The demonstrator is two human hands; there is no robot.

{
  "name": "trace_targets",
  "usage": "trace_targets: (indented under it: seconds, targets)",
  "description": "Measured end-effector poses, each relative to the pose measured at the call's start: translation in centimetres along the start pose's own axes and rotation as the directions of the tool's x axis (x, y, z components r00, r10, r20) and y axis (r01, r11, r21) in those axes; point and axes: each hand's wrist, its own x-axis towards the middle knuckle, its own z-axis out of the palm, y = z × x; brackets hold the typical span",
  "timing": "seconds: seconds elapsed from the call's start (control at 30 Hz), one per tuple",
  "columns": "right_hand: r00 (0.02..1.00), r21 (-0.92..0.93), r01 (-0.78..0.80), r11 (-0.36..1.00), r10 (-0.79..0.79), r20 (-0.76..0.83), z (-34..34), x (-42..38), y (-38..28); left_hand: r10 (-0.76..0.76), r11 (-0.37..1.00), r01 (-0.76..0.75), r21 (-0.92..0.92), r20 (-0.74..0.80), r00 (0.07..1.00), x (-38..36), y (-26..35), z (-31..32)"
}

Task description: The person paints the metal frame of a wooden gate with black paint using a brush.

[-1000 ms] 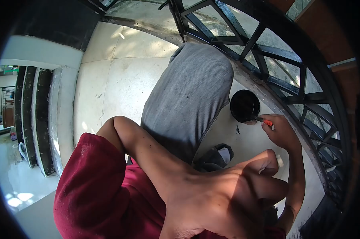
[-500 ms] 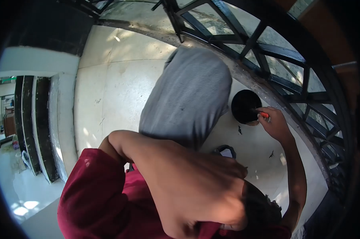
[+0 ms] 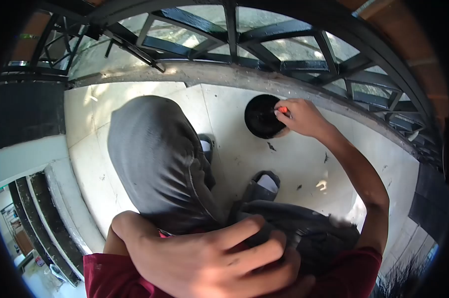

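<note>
My right hand (image 3: 304,117) grips the orange handle of a slim tool (image 3: 283,110), its fingers closed round it. The tool's other end reaches into a round black container (image 3: 260,119) on the floor, and I cannot make out its tip against the dark inside. Close to the camera, my left hand (image 3: 224,260) is raised in front of my chest. Its fingers are bent but spaced apart, with nothing seen in them. Below it are my knee in grey trousers (image 3: 152,154) and a dark slipper (image 3: 264,185).
A black metal lattice gate (image 3: 284,52) runs along the far side behind a low sill (image 3: 204,74). Dark specks and bits dot the pale tiled floor (image 3: 229,144). Steps (image 3: 38,223) stand at the left, beside a dark panel (image 3: 25,119).
My view has turned right, so the container, gate and knee sit further left. My left hand's fingers have spread from a tighter curl. The right hand still holds the tool at the container.
</note>
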Motion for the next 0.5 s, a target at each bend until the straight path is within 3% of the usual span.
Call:
trace_targets:
  seconds: [0.1,0.17,0.2,0.27,0.37,0.43,0.5]
  targets:
    - [0.999,0.013,-0.033,0.999,0.033,-0.007,0.1,-0.3,0.2,0.131,0.991,-0.111,-0.074,0.375,0.918,-0.4,-2.2,1.7]
    - [0.997,0.012,0.034,0.999,-0.033,-0.071,-0.5,-1.2,-0.8,0.052,0.999,-0.036,-0.041,0.521,0.852,-1.2,-3.5,2.1]
    - [0.995,0.017,0.037,0.999,-0.035,-0.097,-0.8,-1.5,-1.3,-0.082,0.996,0.08,0.028,0.56,0.824,-1.5,-3.8,1.8]
    - [0.994,0.019,0.044,0.999,-0.042,-0.1,-0.7,-1.5,-1.5,-0.384,0.923,0.328,0.203,0.558,0.736,-1.2,-4.0,1.1]
    - [0.982,-0.128,0.098,0.987,-0.117,-0.147,-0.3,-1.4,-1.2,-0.52,0.853,0.396,0.339,0.515,0.681,-1.8,-4.4,1.5]
    - [0.948,-0.057,0.168,0.984,-0.177,-0.263,-0.6,-1.6,-1.8,-0.413,0.911,0.329,0.25,0.559,0.719,-1.4,-4.1,1.3]
    - [0.956,-0.095,0.152,0.984,-0.171,-0.24,0.2,-1.5,-1.1,-0.313,0.949,0.269,0.164,0.589,0.745,-1.4,-4.0,1.4]
